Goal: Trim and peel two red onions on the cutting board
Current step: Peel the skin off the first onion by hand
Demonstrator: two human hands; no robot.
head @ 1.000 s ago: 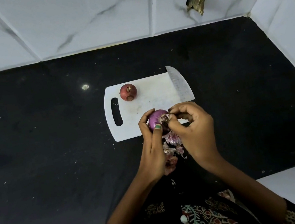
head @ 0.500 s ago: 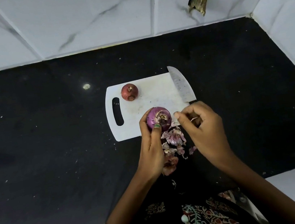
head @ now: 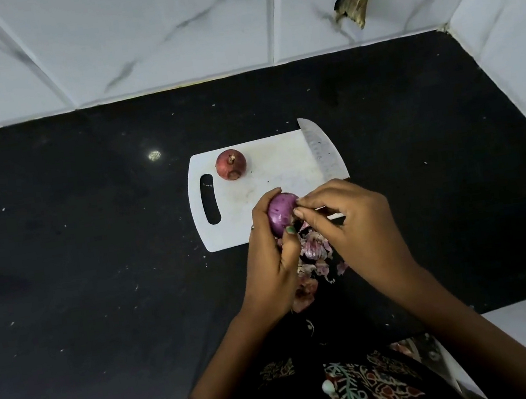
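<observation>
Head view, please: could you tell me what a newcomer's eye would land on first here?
Probably the two hands at centre: the left hand grips a shiny purple onion while the right hand picks at its end, above a heap of peels. Behind them, an unpeeled onion and a knife blade lie on the white cutting board.

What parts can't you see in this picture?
Head view only:
- Knife: handle hidden under the right hand.
- Held onion: its near side is covered by the left hand and right fingertips.
- Peel pile: partly behind both hands.
- Onion on board: underside hidden.
</observation>
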